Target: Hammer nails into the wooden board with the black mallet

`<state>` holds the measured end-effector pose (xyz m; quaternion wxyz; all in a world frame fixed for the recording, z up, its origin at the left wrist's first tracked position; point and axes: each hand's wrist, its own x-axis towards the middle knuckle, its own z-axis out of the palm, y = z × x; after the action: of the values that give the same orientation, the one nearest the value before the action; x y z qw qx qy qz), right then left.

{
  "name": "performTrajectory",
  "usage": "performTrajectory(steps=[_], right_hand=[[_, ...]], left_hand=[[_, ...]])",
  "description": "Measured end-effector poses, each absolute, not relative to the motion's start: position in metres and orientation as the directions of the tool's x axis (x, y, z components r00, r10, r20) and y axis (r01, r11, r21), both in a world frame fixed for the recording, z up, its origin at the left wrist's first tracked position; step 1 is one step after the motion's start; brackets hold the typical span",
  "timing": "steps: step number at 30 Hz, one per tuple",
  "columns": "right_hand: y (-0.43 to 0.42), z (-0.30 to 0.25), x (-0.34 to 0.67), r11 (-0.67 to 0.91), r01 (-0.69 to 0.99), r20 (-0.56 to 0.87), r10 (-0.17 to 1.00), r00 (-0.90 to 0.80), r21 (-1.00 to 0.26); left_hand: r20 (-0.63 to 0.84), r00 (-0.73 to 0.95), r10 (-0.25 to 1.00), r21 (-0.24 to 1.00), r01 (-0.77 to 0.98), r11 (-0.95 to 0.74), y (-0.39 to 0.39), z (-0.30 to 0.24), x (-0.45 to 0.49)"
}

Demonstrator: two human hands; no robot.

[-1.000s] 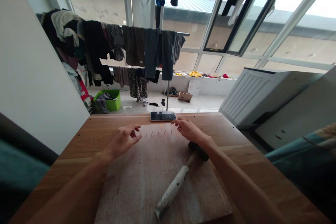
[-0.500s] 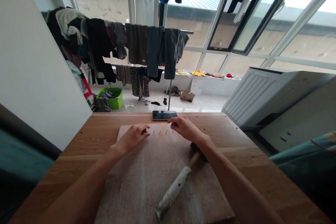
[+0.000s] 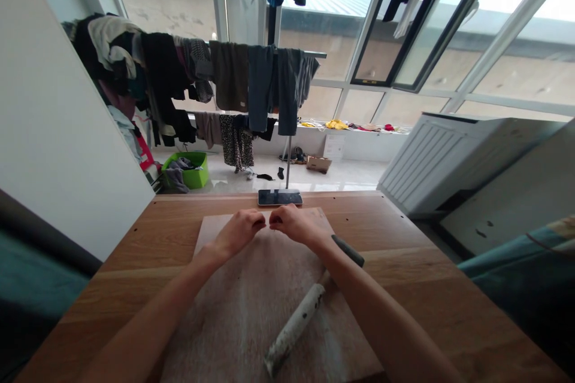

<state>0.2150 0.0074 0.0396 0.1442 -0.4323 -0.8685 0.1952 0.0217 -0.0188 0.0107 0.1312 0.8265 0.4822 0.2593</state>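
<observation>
My left hand (image 3: 244, 228) and my right hand (image 3: 291, 222) are close together above the far part of a wooden board (image 3: 238, 305). Both have their fingers pinched, tips facing each other across a small gap. Whatever they hold, if anything, is too small or hidden to make out. The row of thin nails seen earlier at this spot is covered by the hands. A hammer (image 3: 294, 326) lies slantwise on the board, its white-wrapped handle toward me. My right forearm passes over it and hides part of the handle near the dark head.
A phone (image 3: 280, 197) rests at the far edge of the wooden table (image 3: 399, 287). Beyond stand a rack of hanging clothes (image 3: 229, 78), a green basket (image 3: 196, 175) and a small cardboard box (image 3: 318, 164). A white ribbed unit (image 3: 413, 161) is at the right.
My right hand has moved left and my left hand slightly right, so the two now nearly meet over the nails. More of the hammer's head shows beside my right forearm.
</observation>
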Motion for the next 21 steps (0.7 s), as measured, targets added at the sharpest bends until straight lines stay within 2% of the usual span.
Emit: performTrajectory(steps=[4, 8, 13, 15, 17, 19, 21], right_hand=[[-0.002, 0.046, 0.215, 0.570, 0.655, 0.132, 0.795, -0.592, -0.495], [-0.019, 0.060, 0.222, 0.602, 0.576, 0.173, 0.759, -0.628, -0.553], [-0.054, 0.075, 0.253, 0.619, 0.510, 0.293, 0.760, -0.580, -0.597], [-0.077, 0.071, 0.284, 0.596, 0.538, 0.334, 0.794, -0.508, -0.596], [-0.102, 0.056, 0.323, 0.535, 0.625, 0.412, 0.843, -0.346, -0.569], [-0.127, 0.031, 0.363, 0.384, 0.751, 0.466, 0.877, -0.116, -0.537], [-0.149, -0.001, 0.393, 0.258, 0.831, 0.452, 0.892, -0.009, -0.493]], left_hand=[[0.360, 0.383, 0.851, 0.521, 0.674, -0.523, -0.030, 0.026, 0.014], [0.326, 0.461, 0.825, 0.585, 0.587, -0.560, -0.049, 0.037, 0.005], [0.314, 0.504, 0.805, 0.472, 0.652, -0.593, -0.091, 0.039, -0.025], [0.272, 0.512, 0.814, 0.424, 0.696, -0.580, -0.117, 0.032, -0.046], [0.259, 0.490, 0.832, 0.359, 0.751, -0.554, -0.148, 0.020, -0.067], [0.300, 0.485, 0.822, 0.270, 0.783, -0.560, -0.179, 0.006, -0.081], [0.337, 0.503, 0.796, 0.177, 0.796, -0.578, -0.204, -0.007, -0.087]])
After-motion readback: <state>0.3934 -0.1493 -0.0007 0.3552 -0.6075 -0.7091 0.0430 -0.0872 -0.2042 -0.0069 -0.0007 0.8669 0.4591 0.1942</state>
